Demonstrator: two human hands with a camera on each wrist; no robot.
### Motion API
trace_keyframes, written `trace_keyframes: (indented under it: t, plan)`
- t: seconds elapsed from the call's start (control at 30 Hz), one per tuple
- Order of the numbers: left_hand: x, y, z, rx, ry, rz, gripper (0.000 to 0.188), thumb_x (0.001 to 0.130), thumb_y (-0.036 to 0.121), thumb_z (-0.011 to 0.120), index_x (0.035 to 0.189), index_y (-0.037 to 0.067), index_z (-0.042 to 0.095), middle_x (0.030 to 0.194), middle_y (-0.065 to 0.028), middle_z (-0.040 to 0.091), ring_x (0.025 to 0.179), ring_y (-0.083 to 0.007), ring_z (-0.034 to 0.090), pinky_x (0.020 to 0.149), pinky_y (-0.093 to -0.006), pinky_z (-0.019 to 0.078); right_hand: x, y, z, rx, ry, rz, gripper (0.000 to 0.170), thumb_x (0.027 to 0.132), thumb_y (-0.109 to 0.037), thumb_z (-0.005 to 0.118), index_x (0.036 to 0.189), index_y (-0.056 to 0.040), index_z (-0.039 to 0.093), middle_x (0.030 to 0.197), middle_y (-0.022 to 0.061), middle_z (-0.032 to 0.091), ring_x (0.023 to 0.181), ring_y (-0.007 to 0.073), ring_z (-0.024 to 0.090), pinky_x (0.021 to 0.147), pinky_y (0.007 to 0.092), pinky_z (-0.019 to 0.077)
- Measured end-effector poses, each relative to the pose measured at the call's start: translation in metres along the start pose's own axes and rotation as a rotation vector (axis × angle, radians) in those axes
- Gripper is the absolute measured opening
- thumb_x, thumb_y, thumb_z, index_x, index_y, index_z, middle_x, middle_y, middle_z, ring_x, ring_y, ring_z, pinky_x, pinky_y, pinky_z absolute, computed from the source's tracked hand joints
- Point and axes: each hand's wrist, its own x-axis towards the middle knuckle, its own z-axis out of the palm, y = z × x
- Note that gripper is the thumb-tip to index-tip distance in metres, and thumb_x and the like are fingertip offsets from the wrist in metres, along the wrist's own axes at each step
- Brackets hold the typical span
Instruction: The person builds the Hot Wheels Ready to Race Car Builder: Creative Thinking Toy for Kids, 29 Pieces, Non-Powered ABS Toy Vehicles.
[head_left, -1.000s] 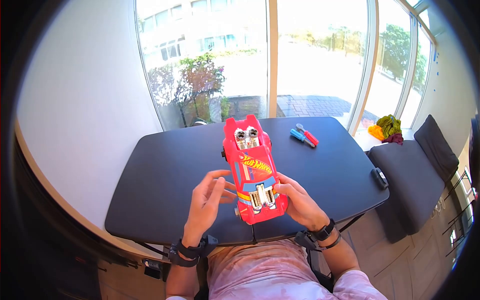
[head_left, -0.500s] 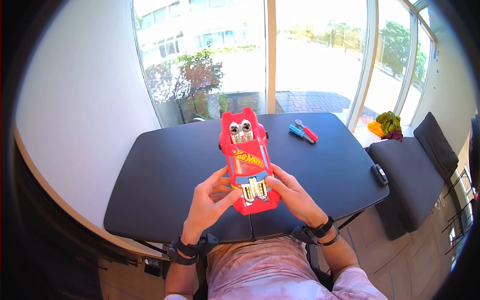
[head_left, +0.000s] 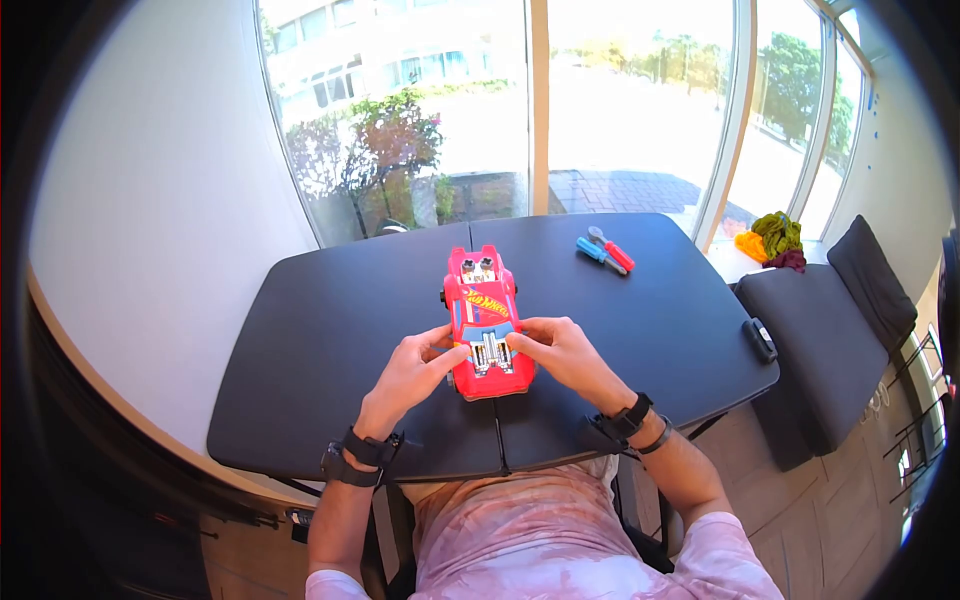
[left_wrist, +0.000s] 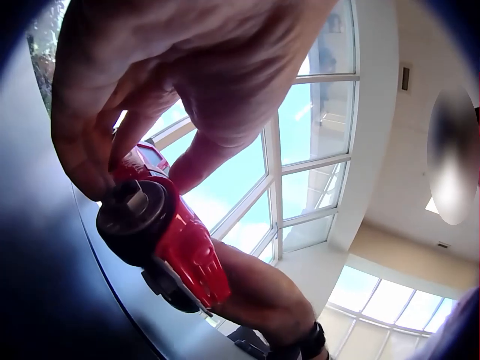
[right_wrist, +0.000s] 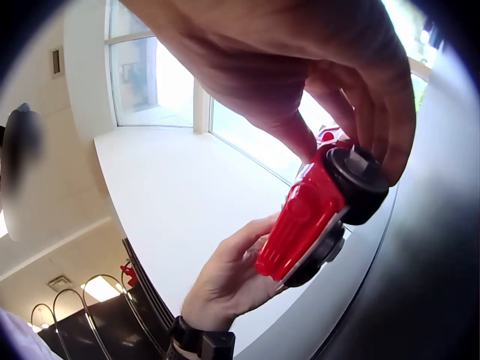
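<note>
A red toy car [head_left: 490, 330] with a yellow Hot Wheels logo and silver engine parts is level over the middle of the table, its near end toward the person. My left hand [head_left: 408, 368] grips its left side, thumb on top by the silver engine. On the opposite side my right hand [head_left: 572, 358] holds it the same way. In the left wrist view a black wheel [left_wrist: 135, 217] shows under the fingers. The right wrist view has another black wheel [right_wrist: 358, 184] beside the curled fingers, with the car's red end panel in front.
Toward the back right of the black folding table [head_left: 330, 330] lie a blue-handled tool [head_left: 598, 254] and a red-handled one [head_left: 614, 250]. A black object [head_left: 760, 340] sits at the right edge. Beyond stand a dark cushioned bench [head_left: 815, 350] and bundled cloths [head_left: 778, 240]. Tall windows border the table.
The left hand was apart from the car with spread fingers, then took hold of its left side. Both hands have lowered the car toward the table and straightened it.
</note>
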Motion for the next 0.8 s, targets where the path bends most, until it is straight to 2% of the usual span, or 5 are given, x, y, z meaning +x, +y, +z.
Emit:
trace_keyframes:
  t: [0.1,0.2,0.4,0.5,0.8]
  plan:
    - [0.002,-0.001,-0.003,0.001,-0.053,-0.107,0.058,0.111,0.019,0.074,0.158,-0.011,0.058,0.141,-0.0137,0.075,0.123,-0.0159,0.072,0.108,-0.0335,0.0601,0.008,0.015,0.001,-0.049,-0.023,0.043,0.045,0.113,-0.027,0.074,0.14,0.0096,0.075,0.117,0.009,0.083,0.103,0.0096,0.072,0.089,0.0294,0.0597]
    - [0.006,-0.022,-0.003,0.039,-0.006,-0.029,0.056,0.108,0.027,0.076,0.152,-0.006,0.067,0.129,-0.0138,0.082,0.099,-0.0142,0.076,0.085,-0.0331,0.0631,0.013,0.023,0.002,-0.084,0.005,-0.01,0.045,0.108,-0.032,0.076,0.13,0.0081,0.079,0.104,0.017,0.086,0.093,0.0167,0.08,0.085,0.0367,0.0629]
    - [0.009,-0.027,-0.007,0.092,-0.034,-0.11,0.053,0.109,0.026,0.075,0.15,-0.008,0.068,0.128,-0.014,0.081,0.103,-0.0146,0.077,0.09,-0.0322,0.0634,0.018,0.016,0.001,-0.2,-0.047,0.052,0.046,0.111,-0.032,0.075,0.135,0.0082,0.077,0.109,0.0099,0.083,0.094,0.0109,0.073,0.081,0.0306,0.0599]
    - [0.004,-0.014,-0.002,-0.053,-0.06,-0.151,0.05,0.111,0.024,0.073,0.148,-0.009,0.067,0.129,-0.0124,0.08,0.108,-0.0139,0.076,0.095,-0.0321,0.0628,0.021,0.022,0.002,-0.2,-0.012,0.034,0.05,0.107,-0.037,0.077,0.128,0.008,0.08,0.106,0.0192,0.085,0.094,0.0206,0.08,0.084,0.0386,0.0631]
    - [0.006,-0.016,-0.002,-0.043,-0.07,-0.19,0.048,0.113,0.022,0.069,0.149,-0.009,0.066,0.137,-0.0126,0.077,0.121,-0.0149,0.073,0.104,-0.0337,0.0602,0.019,0.014,0.0,-0.207,-0.035,0.06,0.052,0.109,-0.037,0.078,0.134,0.0084,0.078,0.107,0.0119,0.082,0.093,0.0136,0.073,0.079,0.0322,0.0603]
